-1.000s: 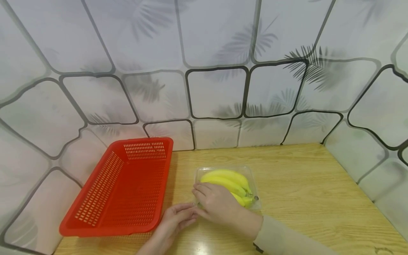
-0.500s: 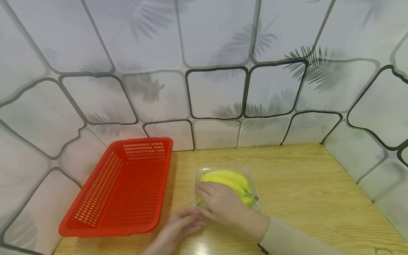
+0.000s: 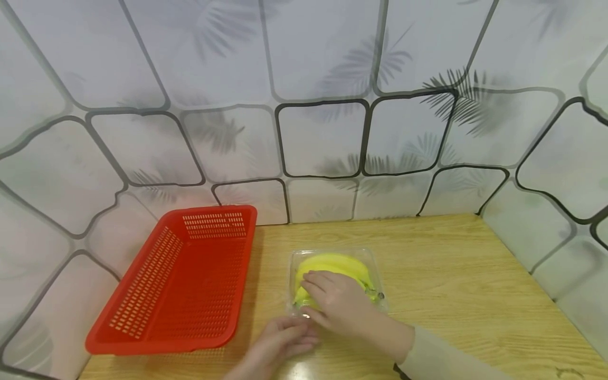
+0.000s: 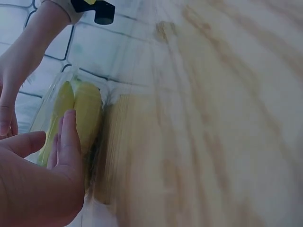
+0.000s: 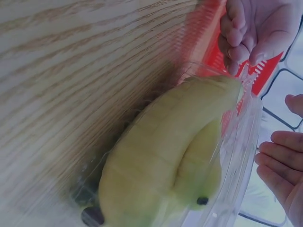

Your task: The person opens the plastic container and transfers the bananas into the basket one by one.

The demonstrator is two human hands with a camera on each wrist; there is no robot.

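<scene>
A clear plastic clamshell box (image 3: 296, 258) holding yellow bananas (image 3: 334, 261) lies on the table. My right hand (image 3: 344, 306) reaches over its near side, fingers extended above the lid. In the right wrist view that hand's fingers (image 5: 284, 156) lie straight beside the clear lid. My left hand (image 3: 285, 340) is low at the box's near edge, just below the right thumb. The left wrist view shows the left index finger (image 4: 70, 137) straight and the thumb apart from it, with the bananas (image 4: 87, 111) behind.
To the left stands a red plastic basket (image 3: 190, 295) with slotted sides, near the left hand. A patterned wall covering (image 3: 323, 140) rises behind and beside the wooden table (image 3: 442, 269). A dark device (image 4: 103, 12) is strapped at the right wrist.
Both hands have slid right along the near edge of the box, the left hand also slightly nearer the person. Box and basket stay nearly in place.
</scene>
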